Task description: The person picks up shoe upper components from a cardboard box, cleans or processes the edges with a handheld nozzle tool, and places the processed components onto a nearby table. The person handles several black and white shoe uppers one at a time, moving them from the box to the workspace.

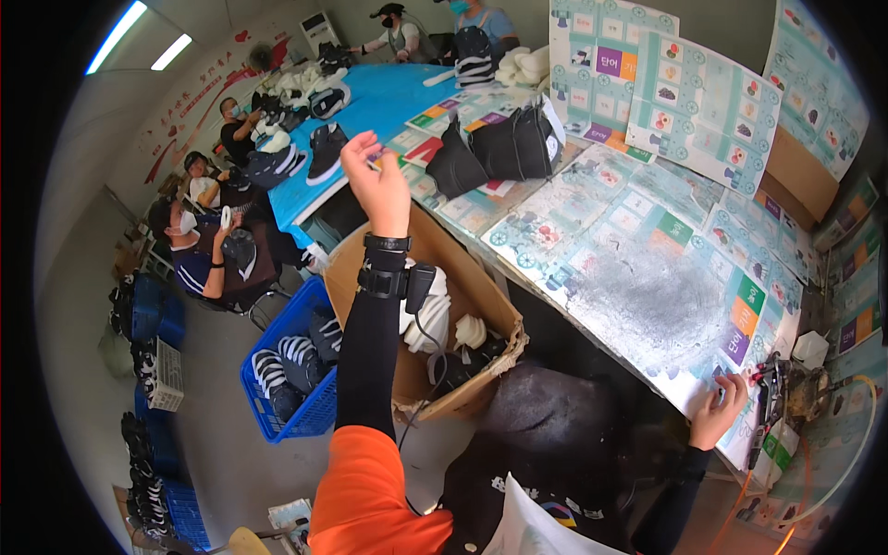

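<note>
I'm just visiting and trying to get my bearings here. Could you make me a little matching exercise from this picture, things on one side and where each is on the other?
Things:
1. left hand
2. right hand
3. cardboard box
4. blue crate

Places:
A. on the floor, holding striped shoes
B. raised in the air, forearm up
C. at the worktable's near edge
D. beside the table, holding white pieces

Pairs: 1-B, 2-C, 3-D, 4-A

Bright even indoor light from ceiling tube lamps point(118, 35) at upper left, soft shadows, strong fisheye bending at the rim, black corners, slight blur toward edges
</note>
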Demonstrator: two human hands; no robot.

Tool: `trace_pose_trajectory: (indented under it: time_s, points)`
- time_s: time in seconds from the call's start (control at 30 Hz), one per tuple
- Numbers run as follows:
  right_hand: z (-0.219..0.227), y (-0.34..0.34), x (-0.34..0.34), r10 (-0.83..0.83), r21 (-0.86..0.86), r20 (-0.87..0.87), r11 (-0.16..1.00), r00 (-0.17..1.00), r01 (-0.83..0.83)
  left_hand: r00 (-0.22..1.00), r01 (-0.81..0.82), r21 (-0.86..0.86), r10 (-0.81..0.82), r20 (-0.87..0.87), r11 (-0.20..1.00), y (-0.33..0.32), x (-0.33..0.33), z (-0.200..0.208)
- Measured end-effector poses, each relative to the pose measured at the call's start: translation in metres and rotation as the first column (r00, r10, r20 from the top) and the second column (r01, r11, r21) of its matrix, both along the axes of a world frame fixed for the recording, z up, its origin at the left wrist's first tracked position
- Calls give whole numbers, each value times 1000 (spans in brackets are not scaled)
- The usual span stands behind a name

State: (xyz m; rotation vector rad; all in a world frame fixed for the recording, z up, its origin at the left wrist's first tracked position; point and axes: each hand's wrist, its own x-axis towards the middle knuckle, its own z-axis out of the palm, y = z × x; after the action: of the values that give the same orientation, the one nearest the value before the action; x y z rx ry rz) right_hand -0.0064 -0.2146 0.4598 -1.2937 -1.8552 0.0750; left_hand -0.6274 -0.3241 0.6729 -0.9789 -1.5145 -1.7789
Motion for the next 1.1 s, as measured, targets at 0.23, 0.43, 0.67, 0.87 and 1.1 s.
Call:
trace_pose_trajectory:
  time_s: [0.23, 0.43, 0.67, 0.87, 1.1]
  points:
    - [5, -9, 2, -29, 103, 7, 994, 1000, 28, 991, -52, -102, 39, -128, 993, 6, 48, -6]
    - [9, -6, -2, 1, 141, 17, 990, 1000, -3, 998, -3, -118, -5, -66, 993, 14, 37, -14]
    - [12, -8, 0, -8, 106, 25, 994, 1000, 5, 999, 1, -125, -7, -48, 992, 25, 34, -18]
    - [13, -5, -4, -8, 124, 41, 992, 999, 3, 997, -67, -164, 60, -49, 984, 36, -9, -35]
    - [14, -1, -16, 34, 139, 47, 990, 998, -40, 838, 121, -371, 105, 535, 921, 52, -126, -137]
